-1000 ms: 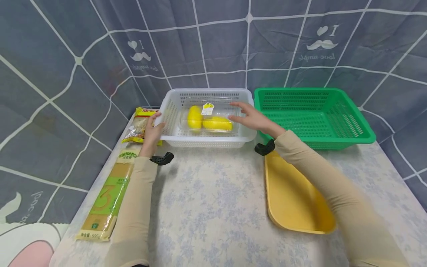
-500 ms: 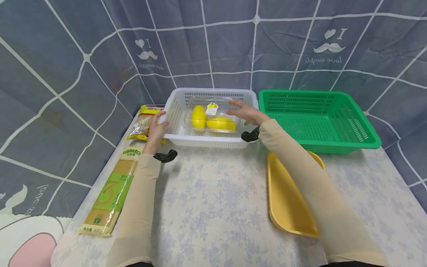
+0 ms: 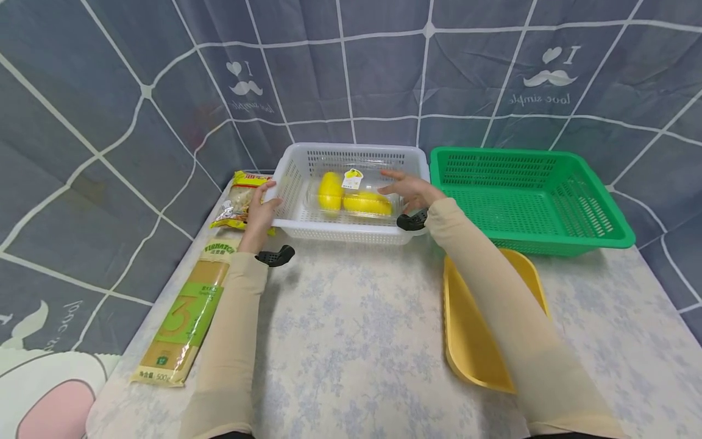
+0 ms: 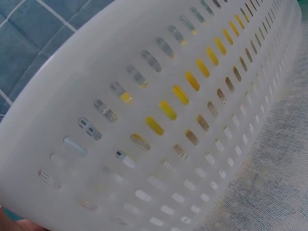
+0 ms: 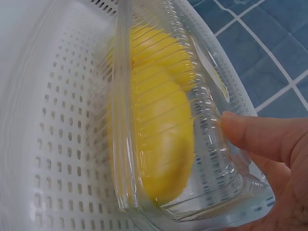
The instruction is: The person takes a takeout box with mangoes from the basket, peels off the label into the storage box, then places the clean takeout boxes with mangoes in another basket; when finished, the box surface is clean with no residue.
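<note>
A white perforated basket (image 3: 351, 231) stands at the back of the table. In it lies a clear plastic fruit box (image 3: 378, 177) with two smooth yellow fruits (image 3: 331, 191), mango-like in shape, and a small label on top. My left hand (image 3: 260, 214) grips the basket's left rim; in the left wrist view only a bit of hand shows at the lower left corner. My right hand (image 3: 414, 188) spans the box's right end. In the right wrist view its thumb (image 5: 257, 137) touches the box edge, while the other fingers are mostly hidden.
To the right stands a green perforated basket (image 3: 521, 213). A yellow tray (image 3: 477, 341) lies in front of it, partly under my right sleeve. On the left are a yellow snack packet (image 3: 237, 198) and a long spaghetti pack (image 3: 183, 317). Grey checked cloth hangs behind.
The view has shifted slightly, moving everything a little to the right in the picture. My right wrist has drawn in closer to the white basket. My left hand stays on the rim.
</note>
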The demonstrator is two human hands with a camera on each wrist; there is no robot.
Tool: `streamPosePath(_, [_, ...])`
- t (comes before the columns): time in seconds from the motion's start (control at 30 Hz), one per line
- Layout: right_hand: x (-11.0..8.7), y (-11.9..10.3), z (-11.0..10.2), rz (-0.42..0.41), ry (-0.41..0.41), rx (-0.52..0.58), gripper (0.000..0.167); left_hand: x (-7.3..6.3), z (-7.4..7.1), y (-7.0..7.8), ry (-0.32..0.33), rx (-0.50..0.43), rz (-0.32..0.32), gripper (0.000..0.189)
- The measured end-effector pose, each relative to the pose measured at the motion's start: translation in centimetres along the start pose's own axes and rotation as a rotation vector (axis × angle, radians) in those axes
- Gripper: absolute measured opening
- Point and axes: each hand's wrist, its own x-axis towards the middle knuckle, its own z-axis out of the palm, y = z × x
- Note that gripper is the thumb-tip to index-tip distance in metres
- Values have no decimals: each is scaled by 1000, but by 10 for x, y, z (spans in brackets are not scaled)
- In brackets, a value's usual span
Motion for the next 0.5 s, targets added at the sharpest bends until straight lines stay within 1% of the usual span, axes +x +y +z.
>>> streamPosePath(0.13, [1, 0, 0, -4, -6, -1, 68, 0, 0, 1, 0, -3, -4, 42])
streamPosePath(0.3, [1, 0, 1, -20, -8, 24, 68, 1, 1, 1, 10, -13, -12, 42])
streamPosePath(0.5, [0, 3, 3, -47, 4, 43, 67, 1, 1, 0, 16, -15, -13, 43])
